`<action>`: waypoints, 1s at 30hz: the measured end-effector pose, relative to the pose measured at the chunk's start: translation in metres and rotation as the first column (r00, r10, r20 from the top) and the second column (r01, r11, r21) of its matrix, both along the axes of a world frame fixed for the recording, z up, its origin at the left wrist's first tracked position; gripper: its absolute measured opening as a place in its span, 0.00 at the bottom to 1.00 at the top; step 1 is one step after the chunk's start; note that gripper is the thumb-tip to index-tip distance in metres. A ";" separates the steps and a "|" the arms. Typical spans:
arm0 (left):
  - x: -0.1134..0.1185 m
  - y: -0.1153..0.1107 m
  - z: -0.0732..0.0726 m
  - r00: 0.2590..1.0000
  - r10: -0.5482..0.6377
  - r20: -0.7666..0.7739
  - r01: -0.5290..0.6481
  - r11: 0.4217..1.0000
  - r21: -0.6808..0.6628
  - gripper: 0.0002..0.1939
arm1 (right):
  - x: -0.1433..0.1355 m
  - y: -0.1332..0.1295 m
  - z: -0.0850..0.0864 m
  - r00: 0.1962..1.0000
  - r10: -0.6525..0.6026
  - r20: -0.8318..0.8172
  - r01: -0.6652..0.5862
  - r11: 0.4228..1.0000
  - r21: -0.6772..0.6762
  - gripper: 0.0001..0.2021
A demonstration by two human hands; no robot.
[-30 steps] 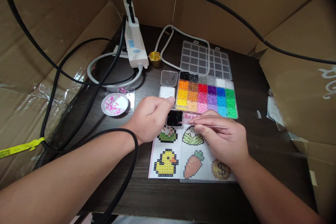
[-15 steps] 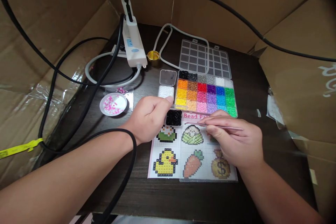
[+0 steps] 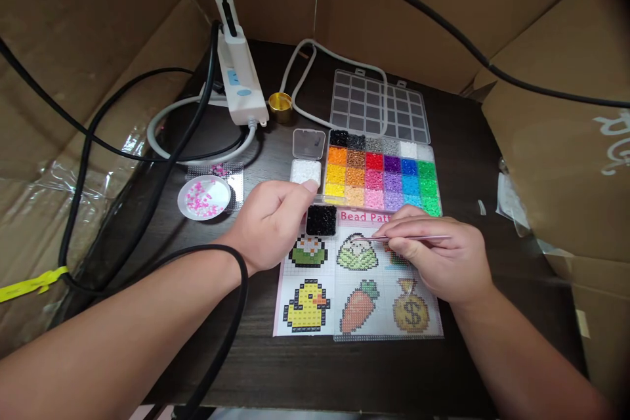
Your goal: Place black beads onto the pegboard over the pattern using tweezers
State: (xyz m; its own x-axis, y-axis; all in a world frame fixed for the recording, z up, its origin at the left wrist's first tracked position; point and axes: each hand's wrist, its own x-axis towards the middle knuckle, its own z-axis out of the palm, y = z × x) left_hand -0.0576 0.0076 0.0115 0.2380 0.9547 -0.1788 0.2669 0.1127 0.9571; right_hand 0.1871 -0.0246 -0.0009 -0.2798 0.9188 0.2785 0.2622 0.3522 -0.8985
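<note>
My left hand (image 3: 273, 223) is closed, thumb on top, at the edge of a small clear box of black beads (image 3: 321, 220), gripping it over the pattern sheet (image 3: 331, 282). Between the fingers and thumb of my right hand (image 3: 450, 259) is a pair of tweezers (image 3: 365, 239). Their tips point left, over the rice-dumpling picture (image 3: 357, 256); whether they hold a bead is too small to tell. A clear pegboard (image 3: 388, 338) lies on the sheet's right part. Just behind my left thumb sits an open box of white beads (image 3: 305, 172).
A many-coloured bead case (image 3: 384, 180) lies behind the sheet, its lid (image 3: 378, 102) folded back. At left, a white dish (image 3: 204, 198) of pink and white beads overlaps another pegboard (image 3: 239, 187). A power strip (image 3: 243, 88), a gold cup (image 3: 280, 106) and a black cable (image 3: 241, 289) are near.
My right hand has lowered the tweezers' tips slightly onto the dumpling picture area. My left hand keeps its grip on the black-bead box. The whole view has shifted a little.
</note>
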 end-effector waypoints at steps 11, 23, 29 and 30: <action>0.001 -0.001 0.000 1.000 0.010 0.006 -0.010 1.000 -0.003 0.26 | 0.000 0.001 -0.001 0.999 0.036 0.039 -0.037 0.999 0.032 0.11; 0.002 0.000 0.001 1.000 0.014 -0.010 -0.014 1.000 0.018 0.25 | -0.001 0.001 0.000 1.000 0.017 0.024 -0.017 1.000 0.009 0.11; 0.002 0.000 0.002 1.000 0.000 -0.009 0.001 1.000 0.024 0.25 | 0.000 0.001 -0.001 0.998 0.049 0.026 -0.050 0.998 0.027 0.12; 0.002 0.000 0.002 1.000 -0.003 -0.009 0.003 1.000 0.026 0.25 | 0.000 0.001 0.000 0.998 0.057 0.031 -0.058 0.998 0.032 0.12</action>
